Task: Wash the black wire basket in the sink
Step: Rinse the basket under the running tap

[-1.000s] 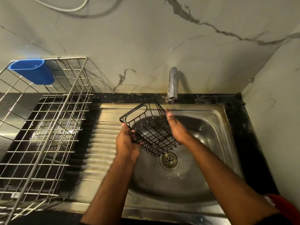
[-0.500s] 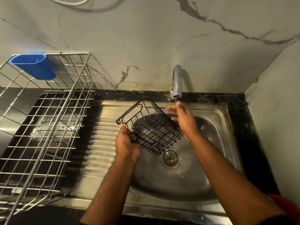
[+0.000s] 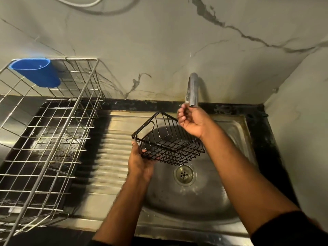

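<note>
Black wire makes up the basket (image 3: 166,142), which hangs tilted over the steel sink (image 3: 237,125); it looks light, stiff and maybe wet and slippery, so the rim is a good place to hold. The left hand (image 3: 140,162) grips its lower corner, and the right hand (image 3: 192,121), fingers curled, reaches to the tap (image 3: 193,89), holding nothing. A silver rack (image 3: 53,132) with a blue cup (image 3: 38,72) stands left, under a gray marble wall.
</note>
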`<state>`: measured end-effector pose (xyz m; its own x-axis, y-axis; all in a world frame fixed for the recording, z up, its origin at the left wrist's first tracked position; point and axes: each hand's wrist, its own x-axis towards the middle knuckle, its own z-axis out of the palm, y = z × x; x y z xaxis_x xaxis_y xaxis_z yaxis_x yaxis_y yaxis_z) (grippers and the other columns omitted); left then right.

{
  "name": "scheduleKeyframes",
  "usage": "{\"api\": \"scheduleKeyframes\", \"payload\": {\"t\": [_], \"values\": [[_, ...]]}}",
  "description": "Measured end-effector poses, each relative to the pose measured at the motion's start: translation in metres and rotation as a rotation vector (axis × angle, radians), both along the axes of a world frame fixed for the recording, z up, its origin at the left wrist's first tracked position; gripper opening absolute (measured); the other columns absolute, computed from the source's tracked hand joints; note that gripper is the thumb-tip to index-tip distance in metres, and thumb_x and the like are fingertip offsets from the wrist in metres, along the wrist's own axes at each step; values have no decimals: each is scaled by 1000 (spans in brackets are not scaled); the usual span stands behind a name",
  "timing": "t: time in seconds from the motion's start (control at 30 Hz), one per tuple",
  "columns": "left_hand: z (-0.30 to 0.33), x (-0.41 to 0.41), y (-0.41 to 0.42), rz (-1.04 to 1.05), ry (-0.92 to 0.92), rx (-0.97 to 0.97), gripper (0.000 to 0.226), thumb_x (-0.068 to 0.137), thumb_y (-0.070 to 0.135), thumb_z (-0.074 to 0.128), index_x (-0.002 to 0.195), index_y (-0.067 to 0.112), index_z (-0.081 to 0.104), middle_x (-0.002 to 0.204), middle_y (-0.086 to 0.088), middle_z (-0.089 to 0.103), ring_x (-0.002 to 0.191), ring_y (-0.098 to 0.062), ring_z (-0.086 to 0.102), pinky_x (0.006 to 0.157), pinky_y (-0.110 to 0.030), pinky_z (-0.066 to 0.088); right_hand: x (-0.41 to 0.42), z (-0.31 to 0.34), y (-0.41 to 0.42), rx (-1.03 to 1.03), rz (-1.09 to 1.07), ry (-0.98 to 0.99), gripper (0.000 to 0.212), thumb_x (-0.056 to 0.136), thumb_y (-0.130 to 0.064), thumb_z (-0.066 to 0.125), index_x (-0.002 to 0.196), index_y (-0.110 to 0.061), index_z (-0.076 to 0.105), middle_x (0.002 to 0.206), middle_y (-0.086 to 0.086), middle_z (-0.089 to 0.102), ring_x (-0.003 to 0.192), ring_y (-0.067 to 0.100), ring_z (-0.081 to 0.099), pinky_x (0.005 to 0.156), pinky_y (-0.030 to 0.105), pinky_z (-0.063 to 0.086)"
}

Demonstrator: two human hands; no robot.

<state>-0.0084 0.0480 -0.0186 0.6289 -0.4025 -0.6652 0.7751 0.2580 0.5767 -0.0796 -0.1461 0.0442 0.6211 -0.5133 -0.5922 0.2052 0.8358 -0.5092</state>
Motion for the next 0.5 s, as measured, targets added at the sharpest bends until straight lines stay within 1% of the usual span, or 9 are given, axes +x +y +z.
{"api": "scheduleKeyframes", "payload": {"t": [0.07,0.1,0.17,0.2,0.27,0.33,0.4,0.47,0.5], "values": [[-6,-2,2,-7,-2,23,44,107,46,43,109,11,70,86,-12,79,93,-31,70,89,-55,56,-1,2,1,47,-21,-24,21,103,-15,39,96,-7,57,66,4,55,57,10,49,44,16,39],[-10,-2,3,-3,6,28,45,106,47,44,115,11,70,90,-13,79,94,-31,71,86,-54,57,-3,5,2,17,5,8,22,104,-15,40,97,-6,58,65,4,57,57,10,50,45,16,41],[-18,1,2,-20,23,26,46,105,48,46,121,11,69,100,-16,77,97,-33,71,84,-54,58,-9,11,7,-135,143,91,25,104,-18,45,89,-8,62,67,4,62,61,11,56,50,18,48],[-20,2,1,-43,34,27,46,104,49,47,118,11,69,102,-17,76,96,-33,70,82,-53,58,-11,13,9,-222,194,117,26,104,-19,48,87,-8,64,70,5,65,64,12,60,54,19,53],[-25,1,-2,-70,76,18,46,105,49,45,112,11,69,103,-18,73,95,-34,68,76,-50,56,-15,17,13,-429,269,211,25,103,-20,50,91,-6,67,79,7,71,73,16,68,67,26,59],[-29,-2,-5,-81,112,-6,47,104,49,45,121,10,66,114,-20,71,99,-35,67,71,-51,57,-19,19,15,-622,383,324,23,103,-19,51,99,-4,68,89,10,74,82,19,71,75,30,61],[-36,-2,-6,-91,172,-31,52,104,50,48,133,9,61,125,-23,67,110,-39,65,77,-57,57,-25,20,13,-628,370,301,23,102,-17,53,101,-2,69,89,10,75,83,20,73,74,30,61],[-42,-1,-7,-85,216,-73,57,102,51,51,139,8,57,136,-26,62,124,-43,59,96,-65,50,-30,19,8,-686,331,348,24,103,-17,52,101,-1,69,91,13,75,85,24,73,76,31,61],[-44,-1,-7,-83,239,-104,57,101,51,52,138,7,58,138,-26,60,129,-44,56,105,-67,44,-32,21,6,-727,377,384,25,103,-18,51,102,-1,69,93,14,75,88,25,73,78,31,61]]}}
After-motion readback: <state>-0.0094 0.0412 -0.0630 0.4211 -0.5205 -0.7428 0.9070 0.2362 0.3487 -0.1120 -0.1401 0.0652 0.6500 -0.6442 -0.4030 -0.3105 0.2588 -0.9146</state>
